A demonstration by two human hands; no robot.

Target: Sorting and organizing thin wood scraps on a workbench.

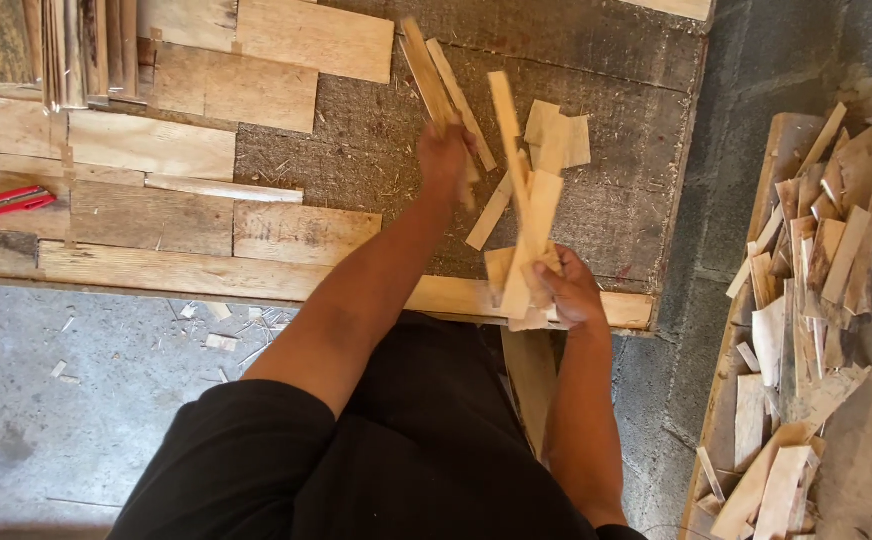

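Right hand [568, 290] has its grip clenched on a bundle of wood strips [528, 250]; beyond it, left hand [446, 155] grasps two wood slats [436, 80] above the desk [596, 210].

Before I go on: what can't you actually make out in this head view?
- Left hand: blurred; how many wood strips it grips is unclear.
- Right hand: its fingers are hidden behind its bundle of wood offcuts; no count possible.
- Red-handled tool: cut off by the left edge, so its kind is unclear.
- Scrap pile: overlapping pieces hide the lower ones.
- Stacked boards: cut off by the top edge.
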